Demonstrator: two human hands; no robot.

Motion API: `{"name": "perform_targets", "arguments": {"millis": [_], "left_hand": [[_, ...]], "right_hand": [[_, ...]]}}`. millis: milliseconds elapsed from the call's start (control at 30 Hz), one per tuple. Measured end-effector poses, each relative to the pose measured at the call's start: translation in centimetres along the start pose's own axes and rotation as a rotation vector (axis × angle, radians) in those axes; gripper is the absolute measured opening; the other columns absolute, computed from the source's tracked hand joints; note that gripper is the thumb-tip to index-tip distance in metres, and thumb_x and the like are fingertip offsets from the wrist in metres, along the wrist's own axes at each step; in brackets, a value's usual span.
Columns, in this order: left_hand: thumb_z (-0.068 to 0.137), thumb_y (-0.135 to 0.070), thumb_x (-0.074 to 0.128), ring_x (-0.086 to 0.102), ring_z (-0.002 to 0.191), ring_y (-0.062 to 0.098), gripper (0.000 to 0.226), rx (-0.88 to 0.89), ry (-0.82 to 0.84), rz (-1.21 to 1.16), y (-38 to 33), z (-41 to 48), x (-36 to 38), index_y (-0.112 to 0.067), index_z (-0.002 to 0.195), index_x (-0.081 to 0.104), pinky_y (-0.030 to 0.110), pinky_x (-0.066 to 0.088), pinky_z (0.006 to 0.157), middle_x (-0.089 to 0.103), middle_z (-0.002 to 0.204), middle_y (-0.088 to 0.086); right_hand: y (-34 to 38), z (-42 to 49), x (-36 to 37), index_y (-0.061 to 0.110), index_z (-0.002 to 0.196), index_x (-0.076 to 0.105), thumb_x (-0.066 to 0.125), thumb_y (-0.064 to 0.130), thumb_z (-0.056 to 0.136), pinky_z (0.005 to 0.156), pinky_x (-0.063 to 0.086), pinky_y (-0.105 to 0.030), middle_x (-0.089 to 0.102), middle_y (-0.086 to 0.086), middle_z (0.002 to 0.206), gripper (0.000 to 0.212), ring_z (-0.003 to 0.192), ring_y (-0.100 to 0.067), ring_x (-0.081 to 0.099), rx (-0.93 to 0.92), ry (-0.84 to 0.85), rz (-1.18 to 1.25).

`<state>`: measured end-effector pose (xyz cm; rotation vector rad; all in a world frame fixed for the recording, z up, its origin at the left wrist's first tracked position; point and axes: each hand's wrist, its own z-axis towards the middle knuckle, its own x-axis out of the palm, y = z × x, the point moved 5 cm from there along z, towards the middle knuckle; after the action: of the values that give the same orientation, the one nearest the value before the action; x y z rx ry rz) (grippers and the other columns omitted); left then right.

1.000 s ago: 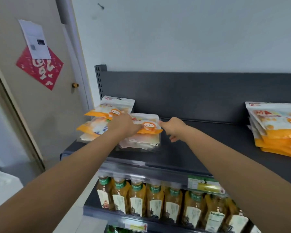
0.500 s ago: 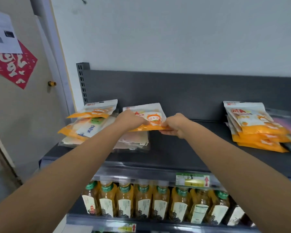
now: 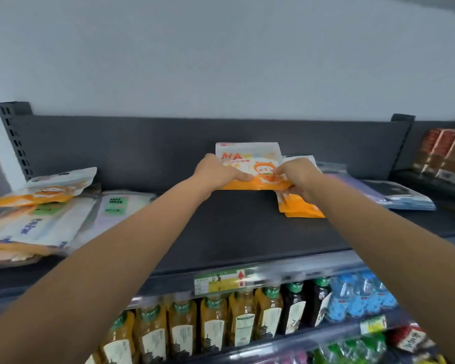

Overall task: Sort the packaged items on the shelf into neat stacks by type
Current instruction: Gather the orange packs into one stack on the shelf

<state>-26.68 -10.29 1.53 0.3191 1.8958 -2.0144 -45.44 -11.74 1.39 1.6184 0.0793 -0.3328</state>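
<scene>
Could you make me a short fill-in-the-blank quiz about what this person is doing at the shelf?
1. Both hands, the left hand and the right hand, hold one ____-bottomed packet.
2. The packet is held just left of a stack of matching packets on the dark ____.
3. A package to the left reads "FACE ____".
4. Below stand rows of ____.

Missing words: orange; shelf; MASK; bottles
</scene>
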Motion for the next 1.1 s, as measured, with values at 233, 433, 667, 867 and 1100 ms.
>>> {"name": "perform_targets", "arguments": {"millis": [233,433,667,867,1100], "left_hand": [[0.068,-0.031,0.086,0.048,0.077,0.006,0.047,0.039,-0.003,0.003,-3.7,3.9,9.5,-0.016,0.093,0.049,0.021,0.039,0.057,0.053,0.087,-0.008],[0.064,-0.032,0.087,0.057,0.09,0.013,0.055,-0.067,-0.038,-0.002,-4.6,7.7,16.8,-0.011,0.105,0.058,0.025,0.041,0.059,0.061,0.1,-0.002],[0.074,-0.026,0.081,0.057,0.091,0.012,0.032,-0.133,-0.076,0.063,-4.9,8.5,20.4,-0.026,0.086,0.052,0.029,0.05,0.076,0.057,0.089,-0.011],[0.057,-0.051,0.081,0.054,0.114,0.021,0.07,-0.176,-0.068,0.16,-4.9,8.6,20.9,-0.025,0.114,0.049,0.041,0.047,0.099,0.059,0.117,-0.005],[0.08,-0.037,0.075,0.055,0.116,0.021,0.063,-0.165,-0.06,0.144,-4.8,9.0,20.4,-0.016,0.131,0.043,0.038,0.048,0.096,0.055,0.124,-0.002]], "right_hand": [[-1.1,5.5,-8.8,0.002,0.111,0.06,0.076,0.019,0.078,0.063,0.055,-0.032,0.064,-0.012,0.108,0.04,0.088,-0.024,0.063,-0.126,-0.016,-0.267],[-2.3,11.4,-13.1,0.003,0.095,0.06,0.067,0.019,0.084,0.076,0.051,-0.037,0.062,-0.014,0.09,0.021,0.081,-0.023,0.057,-0.265,0.072,-0.524],[-4.3,15.2,-13.8,0.004,0.109,0.058,0.062,0.03,0.088,0.067,0.048,-0.034,0.06,-0.007,0.091,0.034,0.077,-0.019,0.051,-0.234,0.188,-0.756],[-5.9,16.9,-13.3,0.011,0.105,0.054,0.049,0.045,0.09,0.067,0.045,-0.031,0.057,-0.005,0.089,0.037,0.083,-0.022,0.055,-0.24,0.175,-0.778],[-5.8,16.8,-13.9,0.008,0.135,0.046,0.043,0.058,0.089,0.081,0.048,-0.037,0.056,-0.013,0.13,0.068,0.113,-0.032,0.056,-0.266,0.141,-0.785]]}}
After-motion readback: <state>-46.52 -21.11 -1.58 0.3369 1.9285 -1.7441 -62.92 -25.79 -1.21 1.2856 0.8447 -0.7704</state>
